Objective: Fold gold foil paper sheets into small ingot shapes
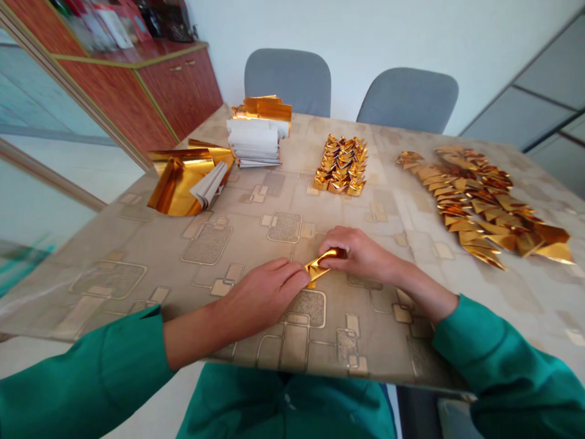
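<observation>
Between my two hands, just above the near middle of the table, is a folded piece of gold foil paper [319, 268]. My left hand [267, 289] pinches its left end, with the fingertips closed together. Its right end is in the closed fingers of my right hand [356, 253]. The paper is creased into a narrow, slanting shape, and its ends are partly hidden by my fingers. Beyond my hands stands a block of folded gold paper pieces [342, 164] in tight rows. Several chains of overlapping folded gold pieces [461, 201] lie to the right.
At the back left are loose gold sheets [180, 183], a stack of white-backed folded papers [254, 143] and more gold sheets [269, 108] behind it. The patterned tablecloth [247, 219] covers the table. Two grey chairs [287, 79] stand at the far side, and a reddish cabinet [178, 85] is at the left.
</observation>
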Available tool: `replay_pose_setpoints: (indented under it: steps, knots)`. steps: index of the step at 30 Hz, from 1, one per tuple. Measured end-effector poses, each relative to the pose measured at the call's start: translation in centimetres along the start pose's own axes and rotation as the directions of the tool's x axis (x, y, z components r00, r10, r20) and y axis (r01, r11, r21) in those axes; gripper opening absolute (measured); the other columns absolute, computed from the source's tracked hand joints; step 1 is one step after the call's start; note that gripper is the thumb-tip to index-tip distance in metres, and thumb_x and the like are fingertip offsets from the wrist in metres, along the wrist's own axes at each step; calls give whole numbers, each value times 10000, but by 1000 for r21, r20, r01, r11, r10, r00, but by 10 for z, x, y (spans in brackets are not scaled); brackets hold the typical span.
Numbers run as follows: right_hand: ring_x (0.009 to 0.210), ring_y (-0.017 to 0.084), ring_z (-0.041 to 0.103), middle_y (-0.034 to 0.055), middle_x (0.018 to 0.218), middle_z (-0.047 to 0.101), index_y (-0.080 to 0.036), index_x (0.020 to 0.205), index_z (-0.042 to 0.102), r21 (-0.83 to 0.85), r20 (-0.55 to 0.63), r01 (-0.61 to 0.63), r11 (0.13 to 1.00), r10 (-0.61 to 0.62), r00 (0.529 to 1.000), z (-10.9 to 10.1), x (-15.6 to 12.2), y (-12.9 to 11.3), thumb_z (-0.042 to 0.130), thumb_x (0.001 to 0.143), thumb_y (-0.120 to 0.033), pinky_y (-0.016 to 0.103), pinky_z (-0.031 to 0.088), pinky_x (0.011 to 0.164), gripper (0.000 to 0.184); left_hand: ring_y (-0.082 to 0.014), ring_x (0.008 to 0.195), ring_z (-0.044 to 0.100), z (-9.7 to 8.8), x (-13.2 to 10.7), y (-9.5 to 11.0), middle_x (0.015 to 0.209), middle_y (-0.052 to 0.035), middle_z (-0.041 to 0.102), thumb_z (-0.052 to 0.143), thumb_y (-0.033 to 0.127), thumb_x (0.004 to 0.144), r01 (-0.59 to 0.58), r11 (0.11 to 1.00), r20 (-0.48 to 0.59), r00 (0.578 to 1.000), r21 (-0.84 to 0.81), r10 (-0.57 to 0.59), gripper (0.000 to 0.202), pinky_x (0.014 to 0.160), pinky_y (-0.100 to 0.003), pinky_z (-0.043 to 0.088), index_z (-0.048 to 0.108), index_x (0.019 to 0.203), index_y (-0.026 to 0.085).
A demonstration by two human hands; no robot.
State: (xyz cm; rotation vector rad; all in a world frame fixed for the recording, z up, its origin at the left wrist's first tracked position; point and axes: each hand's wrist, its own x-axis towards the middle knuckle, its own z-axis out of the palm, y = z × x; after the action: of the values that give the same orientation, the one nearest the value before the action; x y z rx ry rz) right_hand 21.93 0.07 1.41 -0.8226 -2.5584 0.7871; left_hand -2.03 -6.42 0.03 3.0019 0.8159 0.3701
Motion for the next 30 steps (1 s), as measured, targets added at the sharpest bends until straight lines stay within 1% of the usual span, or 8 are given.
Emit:
replay_pose_setpoints:
  steps: [3, 5, 8, 16, 20, 26, 28, 30]
  knots:
    - [725, 131, 572, -3, 767, 664, -183, 835, 653, -12, -35, -56, 998, 56, 998, 4, -1, 1, 698, 857, -232, 252, 398, 696, 70, -204, 909, 579, 0, -1, 2, 1078, -99, 642, 455, 77, 920, -6, 1000, -9, 1000, 23, 6, 367, 835, -337, 510, 495, 1285, 91]
    - [706, 128, 559, -9, 743, 648, -179, 832, 646, -32, -59, -86, 996, 84, 995, 6, -2, 1, 721, 834, -229, 246, 384, 672, 91, -207, 888, 577, 0, -3, 3, 1081, -99, 642, 461, 92, 927, -24, 999, 8, 1000, 48, 24, 402, 800, -340, 510, 464, 1329, 91]
    - [699, 131, 544, -14, 704, 635, -177, 796, 637, -59, -85, -90, 994, 84, 993, 7, -4, -1, 728, 827, -221, 254, 363, 672, 106, -204, 859, 575, 0, -4, 4, 1068, -98, 644, 453, 124, 946, -36, 997, 32, 999, 69, 34, 413, 756, -338, 503, 446, 1358, 104]
    - [711, 137, 533, -13, 713, 638, -181, 771, 610, -72, -107, -141, 987, 133, 985, 9, -5, -4, 718, 837, -223, 272, 326, 689, 134, -204, 878, 574, 1, -6, 4, 1095, -103, 637, 451, 125, 951, -27, 998, 36, 999, 56, 25, 391, 768, -336, 496, 469, 1341, 93]
    - [770, 160, 528, 3, 757, 635, -186, 794, 609, -124, -110, -153, 980, 139, 984, 10, -7, -4, 711, 843, -253, 288, 304, 707, 132, -203, 873, 570, -1, -5, 4, 1100, -109, 635, 444, 120, 951, -30, 997, 20, 999, 65, 29, 357, 772, -334, 494, 506, 1300, 76]
    - [866, 189, 508, 26, 862, 609, -203, 834, 617, -202, -60, -140, 969, 130, 990, 7, -8, -4, 665, 882, -307, 310, 280, 744, 124, -197, 853, 557, -3, -2, 5, 1025, -98, 637, 456, 129, 944, -36, 997, 32, 999, 63, 34, 335, 771, -324, 487, 543, 1264, 78]
    - [882, 193, 500, 27, 885, 597, -209, 851, 620, -214, -55, -134, 968, 125, 991, 7, -8, -4, 658, 887, -311, 315, 276, 753, 114, -199, 866, 554, -2, -2, 5, 1078, -105, 638, 444, 129, 949, -33, 997, 40, 999, 65, 31, 348, 777, -325, 484, 535, 1281, 81]
    - [907, 201, 491, 33, 915, 588, -210, 876, 620, -238, -68, -130, 963, 116, 991, 6, -8, -5, 661, 884, -316, 319, 272, 760, 114, -199, 878, 549, 0, -3, 5, 1241, -126, 603, 424, 127, 953, -17, 997, 51, 999, 76, 13, 365, 785, -334, 482, 524, 1303, 92]
